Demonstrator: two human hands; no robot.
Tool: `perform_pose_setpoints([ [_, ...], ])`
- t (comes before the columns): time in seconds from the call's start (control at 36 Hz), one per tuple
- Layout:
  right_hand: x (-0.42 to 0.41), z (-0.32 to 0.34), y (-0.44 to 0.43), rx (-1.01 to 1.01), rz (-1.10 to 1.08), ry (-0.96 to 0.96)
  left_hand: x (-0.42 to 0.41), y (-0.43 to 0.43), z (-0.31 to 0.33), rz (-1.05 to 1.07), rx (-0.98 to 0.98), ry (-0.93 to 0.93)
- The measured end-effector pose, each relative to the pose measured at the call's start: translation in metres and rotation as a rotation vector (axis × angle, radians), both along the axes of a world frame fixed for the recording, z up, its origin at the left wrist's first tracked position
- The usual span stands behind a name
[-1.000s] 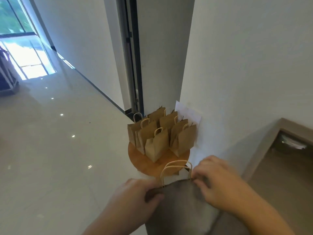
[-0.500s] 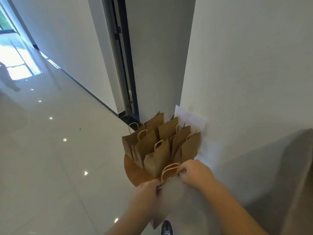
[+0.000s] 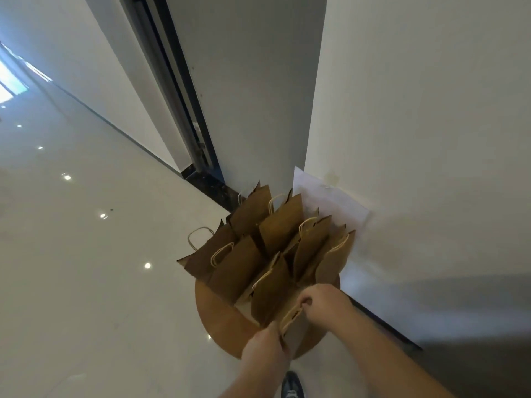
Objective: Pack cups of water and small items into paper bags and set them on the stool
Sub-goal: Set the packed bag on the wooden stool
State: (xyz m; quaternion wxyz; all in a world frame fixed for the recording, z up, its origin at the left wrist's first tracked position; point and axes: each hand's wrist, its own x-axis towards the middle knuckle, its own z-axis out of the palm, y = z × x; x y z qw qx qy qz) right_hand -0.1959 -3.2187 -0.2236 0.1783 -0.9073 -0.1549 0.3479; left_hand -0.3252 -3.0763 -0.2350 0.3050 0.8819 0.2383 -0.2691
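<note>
hands (image 3: 293, 326) gripping paper bag (image 3: 296, 330), on stool (image 3: 218, 317)

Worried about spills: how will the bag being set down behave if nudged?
The held bag is tall, thin paper, so it probably tips easily. It stands near the stool edge and could fall. Neighbouring bags may brace it.

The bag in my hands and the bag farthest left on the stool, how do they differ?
The held bag sits at the near edge of the stool, gripped by the left hand and right hand; the leftmost bag stands free and untouched. The held bag's handle is pinched; the leftmost bag's handle loops outward. Both are brown paper with twisted handles.
</note>
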Motion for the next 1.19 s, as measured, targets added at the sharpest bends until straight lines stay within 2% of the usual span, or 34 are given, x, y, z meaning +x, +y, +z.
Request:
perform_pose_setpoints([
  [0.33, 0.021, -0.037, 0.019, 0.03, -0.161, 0.031, 0.048, 0.015, -0.055, 0.13, -0.014, 0.059],
  [0.56, -0.004, -0.045, 0.02, 0.075, -0.318, 0.075, 0.058, 0.024, -0.046, 0.117, -0.192, 0.042],
  [0.64, -0.018, -0.033, 0.023, 0.104, -0.391, 0.081, 0.058, 0.031, -0.031, 0.101, -0.285, -0.034],
  [0.72, -0.031, -0.009, 0.031, 0.102, -0.448, 0.027, 0.059, 0.042, -0.011, 0.014, -0.293, -0.126],
  [0.81, -0.049, 0.011, 0.039, 0.111, -0.522, -0.04, 0.054, 0.062, 0.014, -0.195, -0.284, -0.254],
  [0.89, -0.073, 0.031, 0.043, 0.205, -0.602, -0.125, 0.05, 0.084, 0.044, -0.35, -0.286, -0.401],
  [0.97, -0.105, 0.069, 0.049, 0.273, -0.697, -0.194, 0.045, 0.099, 0.068, -0.449, -0.31, -0.456],
  [1.08, -0.163, 0.113, 0.041, 0.176, -0.815, -0.256, 0.03, 0.096, 0.094, -0.541, -0.349, -0.517],
  [1.19, -0.228, 0.121, 0.011, 0.071, -0.992, -0.287, -0.002, 0.058, 0.104, -0.619, -0.367, -0.51],
])
